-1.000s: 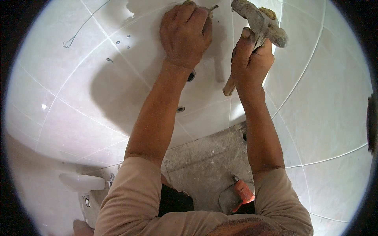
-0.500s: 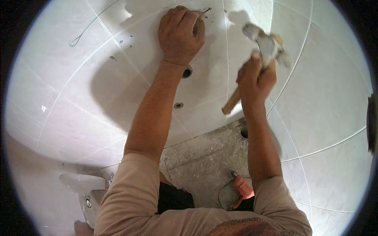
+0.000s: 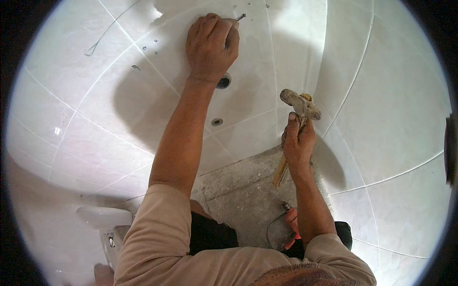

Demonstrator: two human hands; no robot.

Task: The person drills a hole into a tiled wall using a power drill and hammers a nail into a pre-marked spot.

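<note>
At the bottom of the frame, two beige sleeves lead to bare forearms stretched up and forward. The right hand, right of centre, has its grip clamped on a hammer, fingers wrapped high on the handle, just below the head, with the thumb lying along it. Such a short hold probably trades force for control. The hammer's head stands clear of the tiles, and its wooden end points down toward the floor.

Farther up, at the top centre, the left hand rests against the tiled wall, its grip closed around a thin metal rod. One end sticks out past the thumb side, perhaps to leave it exposed while the fingers steady the rest (the other end is hidden by the hand). Just below the wrist is a dark round hole, and lower down a small round fitting. A looped wire hangs at the upper left.

Farthest off, on the grey floor at the lower centre, lies an orange drill, seemingly laid aside to free both hands.
</note>
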